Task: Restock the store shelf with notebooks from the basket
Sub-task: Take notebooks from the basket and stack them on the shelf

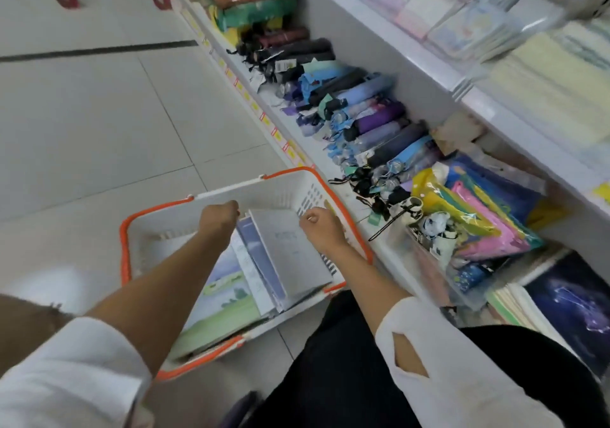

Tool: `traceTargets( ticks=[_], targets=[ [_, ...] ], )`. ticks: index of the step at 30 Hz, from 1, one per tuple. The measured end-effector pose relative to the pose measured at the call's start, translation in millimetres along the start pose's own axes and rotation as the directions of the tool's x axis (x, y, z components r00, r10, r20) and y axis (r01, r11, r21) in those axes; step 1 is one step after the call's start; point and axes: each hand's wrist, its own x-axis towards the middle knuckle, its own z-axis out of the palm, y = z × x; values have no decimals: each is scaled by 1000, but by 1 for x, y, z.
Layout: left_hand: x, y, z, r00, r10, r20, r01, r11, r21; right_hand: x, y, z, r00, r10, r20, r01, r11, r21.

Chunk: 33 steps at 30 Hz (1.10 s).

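Against the right wall of the basket (123, 246), the notebooks (287, 256) are leaning in a tilted bundle with a grey cover facing you, and green-covered pads (224, 299) are lying flatter toward the near left corner. Your left hand (219, 216) is curling over the bundle's far left corner, its fingertips hidden, and your right hand (321, 229) is closing thumb and fingers on the far right corner, so both hands are holding the bundle rather than hovering wide.

You seem to be gathering the bundle for a lift. To do it well, be squeezing the covers together from both sides so that no inner notebook is slipping out, and be raising the bundle straight up past the white handle (227, 190) at the far rim before turning toward the shelf (475, 106).

Beyond the basket's right rim, folded umbrellas (379, 120) are lying in a row along the bottom shelf, and pale pads (558, 94) are stacked on the level above. Going by the task, that upper level is likely where you are heading, so be lifting the bundle high enough to be clearing its front edge.
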Motion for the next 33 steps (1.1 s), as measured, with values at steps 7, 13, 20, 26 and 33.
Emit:
traceTargets(
  ticks=[7, 13, 20, 26, 33],
  targets=[
    [57, -100, -51, 969, -151, -193, 193, 956, 222, 20, 41, 67, 951, 181, 251, -186, 982, -3],
    [39, -118, -62, 924, -102, -368, 273, 851, 449, 27, 24, 99, 856, 251, 452, -297, 954, 32],
    [40, -143, -56, 904, -13, -428, 229, 859, 459, 35, 27, 112, 869, 253, 426, -277, 961, -7],
    [41, -154, -52, 907, 19, -421, 229, 816, 531, 40, 43, 105, 859, 311, 408, -318, 947, -53],
    [53, -160, -34, 911, -387, -139, 411, 847, 338, 43, 43, 106, 902, 275, 332, -287, 958, -14]
  ],
)
